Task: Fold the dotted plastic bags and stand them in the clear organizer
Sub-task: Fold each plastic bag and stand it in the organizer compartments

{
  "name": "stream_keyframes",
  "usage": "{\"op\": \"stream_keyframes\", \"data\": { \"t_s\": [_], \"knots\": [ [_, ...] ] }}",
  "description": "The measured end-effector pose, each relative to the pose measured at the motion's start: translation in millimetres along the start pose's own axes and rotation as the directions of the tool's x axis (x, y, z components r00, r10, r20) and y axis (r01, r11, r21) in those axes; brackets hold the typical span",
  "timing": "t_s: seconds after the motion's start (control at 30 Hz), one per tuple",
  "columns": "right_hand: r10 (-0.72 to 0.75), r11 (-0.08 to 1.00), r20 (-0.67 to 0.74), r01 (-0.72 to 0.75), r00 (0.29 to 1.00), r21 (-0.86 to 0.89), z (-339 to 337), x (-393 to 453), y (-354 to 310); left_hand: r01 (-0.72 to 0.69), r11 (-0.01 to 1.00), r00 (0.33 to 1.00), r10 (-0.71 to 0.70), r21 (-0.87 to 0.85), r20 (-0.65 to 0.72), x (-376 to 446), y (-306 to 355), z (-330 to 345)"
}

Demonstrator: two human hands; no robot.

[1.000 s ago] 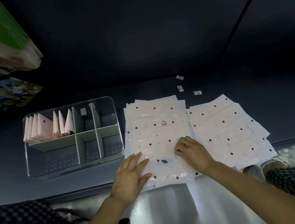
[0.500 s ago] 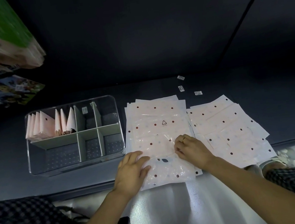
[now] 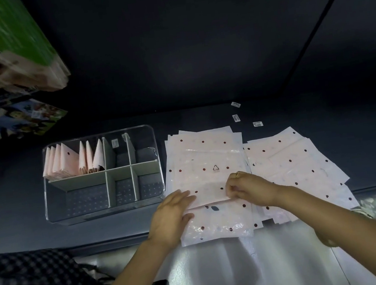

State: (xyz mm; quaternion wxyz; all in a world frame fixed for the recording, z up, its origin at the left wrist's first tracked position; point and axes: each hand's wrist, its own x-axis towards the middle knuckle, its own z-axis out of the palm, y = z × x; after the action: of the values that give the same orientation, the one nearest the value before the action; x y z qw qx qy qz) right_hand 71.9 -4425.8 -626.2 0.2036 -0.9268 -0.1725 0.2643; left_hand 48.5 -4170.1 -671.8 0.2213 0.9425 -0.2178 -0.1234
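Head view: left hand (image 3: 171, 219) presses flat, right hand (image 3: 246, 188) seemingly pinches the top dotted bag (image 3: 207, 175); slick plastic may slip, skewing the fold.

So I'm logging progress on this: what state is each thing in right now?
Top bag: flat on stack, partly folded, near edge lifted.
Stack: unfolded, flat.
Right pile: unfolded, fanned out.
Organizer: open, front compartments empty.
Folded bags: standing in back left compartment.
Left hand: flat, pressing top bag.
Right hand: pinching top bag's edge.
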Motion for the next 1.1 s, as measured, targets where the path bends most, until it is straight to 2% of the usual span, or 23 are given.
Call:
{"op": "stream_keyframes", "data": {
  "t_s": [0.1,0.2,0.27,0.4,0.47,0.53,0.63,0.7,0.8,0.83,0.9,0.97,1.0,1.1],
  "knots": [
    [-0.006,0.995,0.118,-0.006,0.993,0.100,-9.8,-6.3,-6.5,0.017,0.996,1.000,-0.018,-0.087,-0.007,1.2,1.6,-11.3],
    [0.025,0.972,0.241,-0.080,0.970,0.221,-15.6,-13.9,-7.9,0.044,0.987,0.986,-0.018,-0.154,0.166,2.1,1.3,-20.7],
    [0.034,0.953,0.298,-0.121,0.954,0.277,-16.4,-18.0,-6.5,0.092,0.966,0.976,-0.039,-0.240,0.216,1.7,-1.2,-22.7],
    [0.051,0.912,0.324,-0.176,0.945,0.369,-14.2,-24.6,3.8,0.155,0.893,0.976,-0.073,-0.423,0.204,-1.5,-5.4,-18.5],
    [0.119,0.877,0.349,-0.263,0.930,0.401,-13.2,-30.4,15.4,0.184,0.843,0.979,-0.111,-0.506,0.171,-0.9,-6.1,-15.9],
    [0.185,0.847,0.319,-0.315,0.930,0.427,-10.3,-36.5,26.2,0.212,0.798,0.977,-0.165,-0.563,0.135,1.7,-4.8,-11.4],
    [0.266,0.762,0.137,-0.296,0.954,0.576,5.8,-38.0,38.4,0.317,0.744,0.943,-0.315,-0.588,0.111,6.2,0.2,-3.7],
    [0.380,0.669,0.035,-0.300,0.924,0.680,15.8,-33.7,40.8,0.369,0.763,0.916,-0.395,-0.531,0.071,7.5,7.5,0.5],
    [0.503,0.647,-0.032,-0.352,0.864,0.676,22.6,-24.7,38.7,0.365,0.818,0.887,-0.450,-0.445,-0.101,1.8,27.4,6.6],
    [0.528,0.654,-0.048,-0.370,0.848,0.659,23.8,-21.3,38.2,0.303,0.867,0.891,-0.405,-0.397,-0.205,-2.0,34.5,9.9],
    [0.563,0.674,-0.079,-0.401,0.823,0.621,25.6,-15.1,37.6,0.118,0.974,0.932,-0.176,-0.195,-0.318,-8.7,45.5,19.8],
    [0.576,0.699,-0.103,-0.423,0.811,0.576,27.9,-10.4,38.2,-0.061,0.998,0.968,0.061,0.008,-0.245,-14.2,50.2,33.8],
    [0.580,0.708,-0.112,-0.432,0.807,0.559,28.8,-8.7,38.2,-0.101,0.991,0.981,0.114,0.089,-0.155,-15.8,49.8,39.9],
    [0.597,0.721,-0.140,-0.452,0.790,0.525,31.9,-5.5,36.7,-0.071,0.969,0.994,0.049,0.238,0.096,-17.6,42.8,53.8]
  ]
}}
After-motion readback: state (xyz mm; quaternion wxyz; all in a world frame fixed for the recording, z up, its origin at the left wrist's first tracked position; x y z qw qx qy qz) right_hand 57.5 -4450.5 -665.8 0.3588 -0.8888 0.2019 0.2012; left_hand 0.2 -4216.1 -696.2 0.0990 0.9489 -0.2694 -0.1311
